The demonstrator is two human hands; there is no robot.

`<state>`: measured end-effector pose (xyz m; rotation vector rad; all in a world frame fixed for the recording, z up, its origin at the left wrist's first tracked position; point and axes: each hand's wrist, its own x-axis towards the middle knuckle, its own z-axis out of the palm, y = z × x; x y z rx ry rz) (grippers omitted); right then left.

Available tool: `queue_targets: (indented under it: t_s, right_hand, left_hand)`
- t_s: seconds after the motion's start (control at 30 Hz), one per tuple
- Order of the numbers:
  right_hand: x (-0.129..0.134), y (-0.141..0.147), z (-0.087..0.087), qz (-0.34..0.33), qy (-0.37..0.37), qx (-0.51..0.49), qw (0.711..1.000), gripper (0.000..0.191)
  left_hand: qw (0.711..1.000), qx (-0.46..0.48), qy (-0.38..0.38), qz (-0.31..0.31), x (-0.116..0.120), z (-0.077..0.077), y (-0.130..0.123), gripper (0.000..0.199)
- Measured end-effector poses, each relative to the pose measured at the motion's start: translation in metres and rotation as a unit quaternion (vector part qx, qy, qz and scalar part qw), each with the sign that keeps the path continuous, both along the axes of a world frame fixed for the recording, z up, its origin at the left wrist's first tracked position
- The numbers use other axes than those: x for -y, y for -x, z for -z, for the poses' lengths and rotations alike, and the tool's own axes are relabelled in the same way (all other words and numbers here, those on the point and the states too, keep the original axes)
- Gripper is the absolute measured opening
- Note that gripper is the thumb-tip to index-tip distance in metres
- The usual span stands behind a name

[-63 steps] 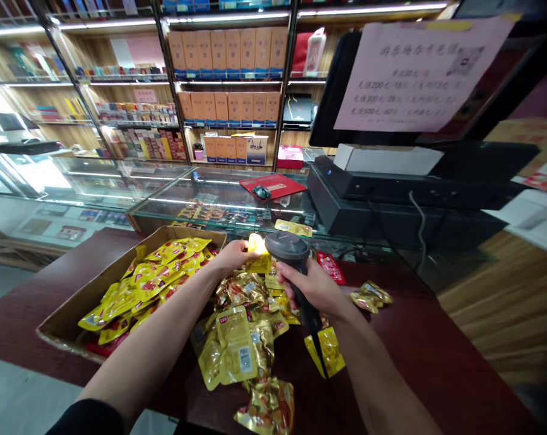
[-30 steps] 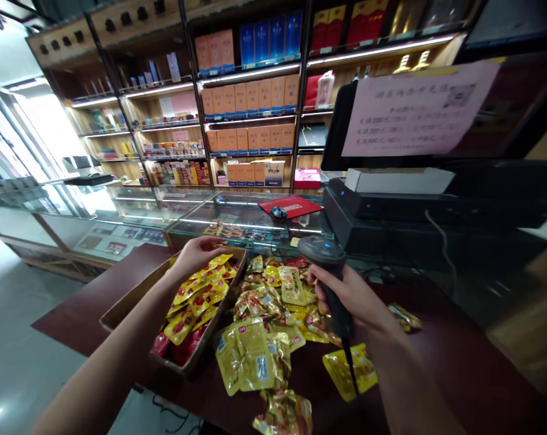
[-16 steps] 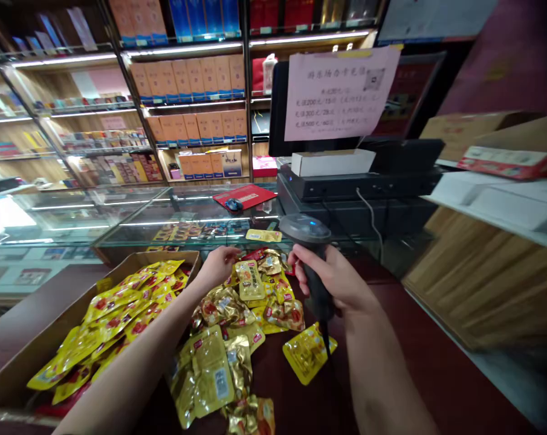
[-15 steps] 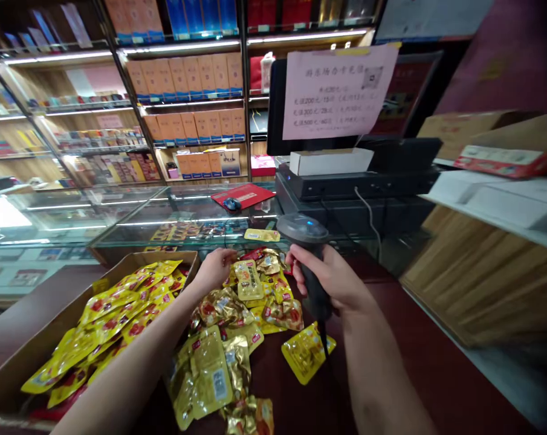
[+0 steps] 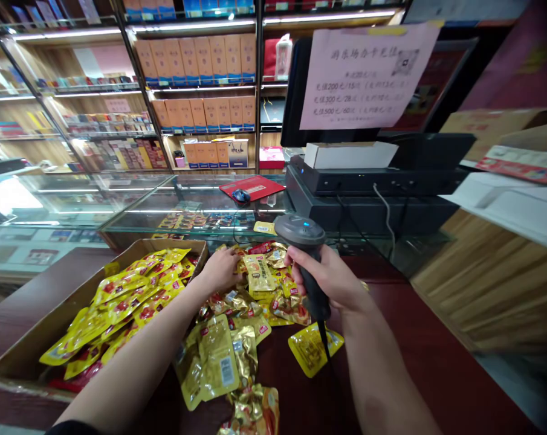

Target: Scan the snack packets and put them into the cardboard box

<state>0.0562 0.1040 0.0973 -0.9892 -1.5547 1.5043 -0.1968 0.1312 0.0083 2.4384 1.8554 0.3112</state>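
My right hand (image 5: 330,278) is wrapped round the handle of a black barcode scanner (image 5: 300,232), its head pointing away over the counter. My left hand (image 5: 223,269) lies over the left edge of a loose pile of snack packets, fingers apart and bent down onto them; the fingertips are partly hidden. In the pile, a gold packet (image 5: 259,273) lies face up just right of that hand. Nearer to me are a larger gold packet with a barcode (image 5: 219,356) and a crumpled foil packet (image 5: 255,411). A yellow packet (image 5: 312,350) lies apart, below the scanner.
A cardboard box (image 5: 17,368) of yellow packets stands left, under my left forearm. Ahead is a glass showcase (image 5: 137,214) with a red mouse pad (image 5: 266,187) and a mouse (image 5: 240,196). Behind the scanner stand a dark terminal (image 5: 368,208) and a pink notice (image 5: 364,78).
The view has shifted slightly. My left hand has settled lower and farther over the packets, its fingers bending down. The scanner stays in my right hand at about the same place.
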Motion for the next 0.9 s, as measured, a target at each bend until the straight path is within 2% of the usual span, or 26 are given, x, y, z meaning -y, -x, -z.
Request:
queue_targets:
  t_s: [0.1, 0.17, 0.37, 0.43, 0.6, 0.67, 0.77, 0.9]
  right_hand:
    - [0.0, 0.001, 0.002, 0.0, 0.003, 0.009, 1.0, 0.033]
    - [0.0, 0.003, 0.003, -0.005, 0.004, 0.009, 1.0, 0.033]
    - [-0.001, 0.01, 0.006, -0.021, -0.004, 0.015, 1.0, 0.035]
    - [0.0, 0.013, 0.006, -0.022, 0.001, 0.02, 1.0, 0.035]
    - [0.0, 0.016, 0.011, -0.02, 0.007, 0.03, 0.999, 0.033]
    - [0.001, 0.018, 0.012, -0.025, 0.011, 0.032, 0.999, 0.032]
    - [0.004, 0.024, 0.013, -0.04, 0.016, 0.039, 0.998, 0.029]
    - [0.007, 0.036, 0.018, -0.057, 0.018, 0.051, 0.997, 0.026]
  left_hand:
    - [0.998, 0.062, -0.006, -0.016, -0.003, -0.006, 0.014, 0.035]
    - [0.989, 0.142, -0.004, -0.045, -0.006, -0.008, 0.023, 0.036]
    - [0.931, 0.331, 0.064, -0.136, -0.012, -0.001, 0.033, 0.045]
    - [0.892, 0.412, 0.109, -0.149, -0.013, 0.002, 0.034, 0.047]
    - [0.755, 0.595, 0.22, -0.164, -0.012, -0.003, 0.032, 0.05]
    - [0.724, 0.626, 0.241, -0.162, -0.011, -0.008, 0.029, 0.055]
    - [0.719, 0.632, 0.241, -0.158, -0.01, -0.013, 0.027, 0.052]
    - [0.715, 0.64, 0.244, -0.144, -0.012, -0.009, 0.031, 0.046]
